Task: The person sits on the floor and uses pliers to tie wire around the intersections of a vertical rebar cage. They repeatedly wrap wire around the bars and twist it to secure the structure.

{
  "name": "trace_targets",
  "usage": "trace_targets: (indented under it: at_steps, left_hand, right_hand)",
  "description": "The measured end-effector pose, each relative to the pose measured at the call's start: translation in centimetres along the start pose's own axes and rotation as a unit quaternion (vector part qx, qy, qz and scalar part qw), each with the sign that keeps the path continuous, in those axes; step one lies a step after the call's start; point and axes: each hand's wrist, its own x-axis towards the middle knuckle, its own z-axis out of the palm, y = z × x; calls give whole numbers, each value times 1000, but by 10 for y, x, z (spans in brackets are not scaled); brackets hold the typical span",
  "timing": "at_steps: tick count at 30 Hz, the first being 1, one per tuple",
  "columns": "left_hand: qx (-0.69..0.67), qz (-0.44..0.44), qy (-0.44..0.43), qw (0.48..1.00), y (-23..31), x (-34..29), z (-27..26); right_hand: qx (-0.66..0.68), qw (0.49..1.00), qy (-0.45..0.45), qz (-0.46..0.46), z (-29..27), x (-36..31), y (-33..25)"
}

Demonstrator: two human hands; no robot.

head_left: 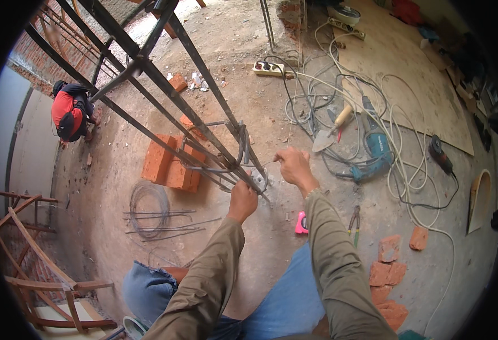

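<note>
A tall cage of steel rebar point(169, 93) with bent stirrups leans across from the upper left, its lower end near the floor between my hands. My left hand point(243, 201) is closed at the cage's lower end, against a bar; its fingertips are partly hidden. Just right of the bars, my right hand point(295, 168) pinches what looks like a thin wire running toward the cage. Orange bricks point(159, 158) lie left of the cage. Below them are a coil of tie wire point(148, 207) and several cut rods point(172, 229).
To the right lie a trowel point(323, 140), a teal power drill point(378, 144), an angle grinder point(440, 154), tangled cables and a power strip point(268, 69). Pincers point(354, 221) and a pink tape measure point(301, 222) are nearer. A person in red point(70, 113) crouches left, beyond a wooden frame point(45, 243).
</note>
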Motion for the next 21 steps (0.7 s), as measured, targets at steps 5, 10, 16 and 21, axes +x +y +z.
trace_targets:
  at_steps: [5, 10, 16, 21]
  left_hand:
    - [-33, -25, -45, 998, -12, 6, 0]
    - [-185, -10, -79, 979, -22, 9, 1]
    - [-332, -21, -100, 938, -11, 7, 0]
    - [-323, -37, -123, 938, -8, 11, 1]
  right_hand:
    - [-6, 1000, 12, 7, -5, -3, -11]
    - [-16, 997, -60, 56, -21, -6, -27]
    - [-37, 992, -113, 40, -39, -11, -46]
    - [-59, 991, -114, 23, -38, -18, -58]
